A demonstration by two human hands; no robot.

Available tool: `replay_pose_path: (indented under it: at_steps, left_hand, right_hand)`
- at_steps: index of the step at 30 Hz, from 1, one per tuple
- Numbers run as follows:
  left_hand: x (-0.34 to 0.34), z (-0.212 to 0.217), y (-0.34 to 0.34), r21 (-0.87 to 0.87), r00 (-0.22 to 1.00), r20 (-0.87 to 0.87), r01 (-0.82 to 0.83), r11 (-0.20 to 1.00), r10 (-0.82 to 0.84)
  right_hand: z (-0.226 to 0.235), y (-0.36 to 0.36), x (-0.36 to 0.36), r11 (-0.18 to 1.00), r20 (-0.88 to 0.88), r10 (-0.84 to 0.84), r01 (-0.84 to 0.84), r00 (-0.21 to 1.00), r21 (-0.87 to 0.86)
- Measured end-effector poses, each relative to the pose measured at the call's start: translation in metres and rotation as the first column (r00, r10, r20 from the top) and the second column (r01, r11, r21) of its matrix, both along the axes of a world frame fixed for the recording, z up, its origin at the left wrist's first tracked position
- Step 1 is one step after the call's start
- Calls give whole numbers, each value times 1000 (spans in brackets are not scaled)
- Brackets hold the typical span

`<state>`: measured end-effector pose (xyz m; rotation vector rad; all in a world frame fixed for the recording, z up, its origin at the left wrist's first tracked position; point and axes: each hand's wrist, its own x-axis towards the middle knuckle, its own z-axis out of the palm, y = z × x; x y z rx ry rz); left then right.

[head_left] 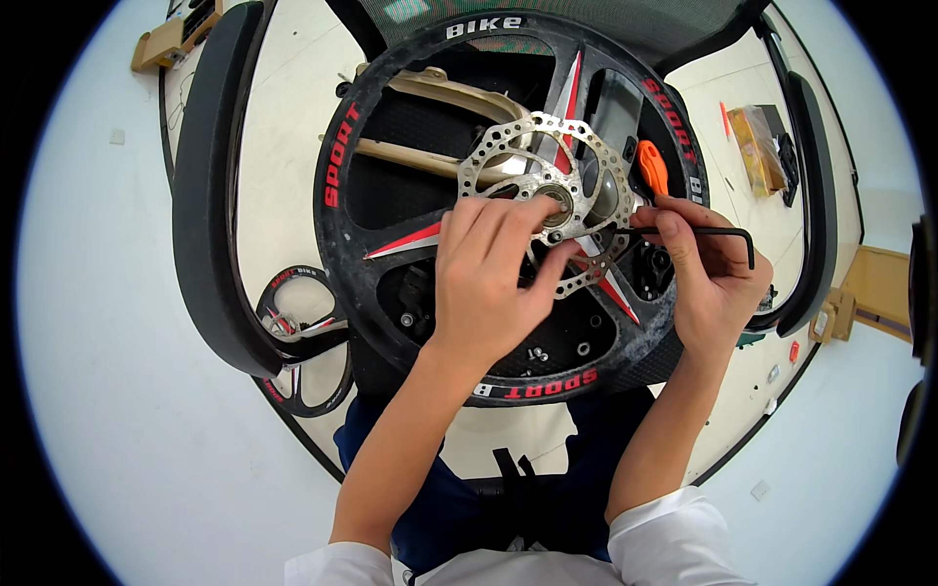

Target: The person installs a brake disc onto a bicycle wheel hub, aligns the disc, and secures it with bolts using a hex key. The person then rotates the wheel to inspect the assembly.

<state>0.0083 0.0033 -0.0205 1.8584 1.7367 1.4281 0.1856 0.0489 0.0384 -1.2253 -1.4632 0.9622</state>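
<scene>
A black bicycle wheel (342, 225) with red spokes and red lettering lies flat on a chair seat in front of me. A silver perforated brake disc (508, 146) sits on its hub. My left hand (489, 283) rests on the disc's near edge, with fingertips pinching close to the hub centre. My right hand (708, 273) grips a black L-shaped hex key (723, 234), whose tip points left toward the disc's right edge. An orange-handled tool (652, 168) lies on the wheel just beyond my right hand.
Black chair armrests (200, 195) curve along both sides of the wheel. A second, smaller black wheel (303, 337) lies on the floor at the left. Loose bolts and washers (537, 354) sit on the seat under the spokes. A yellowish packet (757, 146) lies at the upper right.
</scene>
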Motion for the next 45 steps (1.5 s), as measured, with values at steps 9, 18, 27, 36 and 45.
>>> replay_pose_path:
  at_steps: [9, 18, 27, 36, 45]
  left_hand:
    - [-9, -1, 3, 102, 999, -50, 18, 995, -13]
    - [1, -7, 2, 68, 988, -137, -68, 995, 77]
    - [0, 2, 2, 26, 997, -58, -57, 998, 58]
    - [-2, -6, 1, 60, 989, -149, -4, 998, 13]
    - [-5, -3, 1, 58, 990, -129, -49, 997, 56]
  right_hand:
    - [-4, 2, 10, 1000, 92, 22, -22, 996, -3]
    - [-3, 0, 5, 999, 28, 2, -1, 1000, -37]
    - [-2, 2, 6, 996, 114, 70, -64, 991, -55]
    - [0, -25, -10, 460, 338, 887, -533, 315, -711]
    - [-45, -39, -12, 610, 459, 792, -524, 402, -594]
